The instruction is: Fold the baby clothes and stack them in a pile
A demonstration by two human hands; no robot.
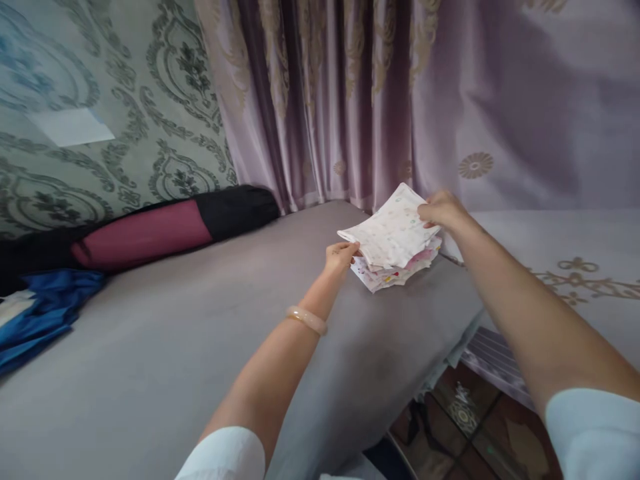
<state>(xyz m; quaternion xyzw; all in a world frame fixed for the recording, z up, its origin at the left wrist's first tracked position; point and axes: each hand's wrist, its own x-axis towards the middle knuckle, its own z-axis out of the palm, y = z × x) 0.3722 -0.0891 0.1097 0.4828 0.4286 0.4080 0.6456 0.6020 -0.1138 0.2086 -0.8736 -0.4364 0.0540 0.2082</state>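
Note:
A folded white cloth (393, 227) with small faint prints lies on top of a stack of folded cloths (395, 277), some edged in pink, red and yellow. My left hand (341, 255) is closed on the near left corner of the top cloth, a pale bangle on its wrist. On the far right edge, my right hand (443, 211) pinches the same cloth between thumb and fingers. The stack sits on the grey sheet of a bed (240, 333), close to its far right corner. How many layers each hand grips is hidden.
A black and dark pink roll (145, 233) lies along the patterned wall, with blue fabric (55, 307) in front of it. Purple curtains (325, 100) hang behind the bed. At lower right, a tiled floor (470, 427) shows below the bed's edge.

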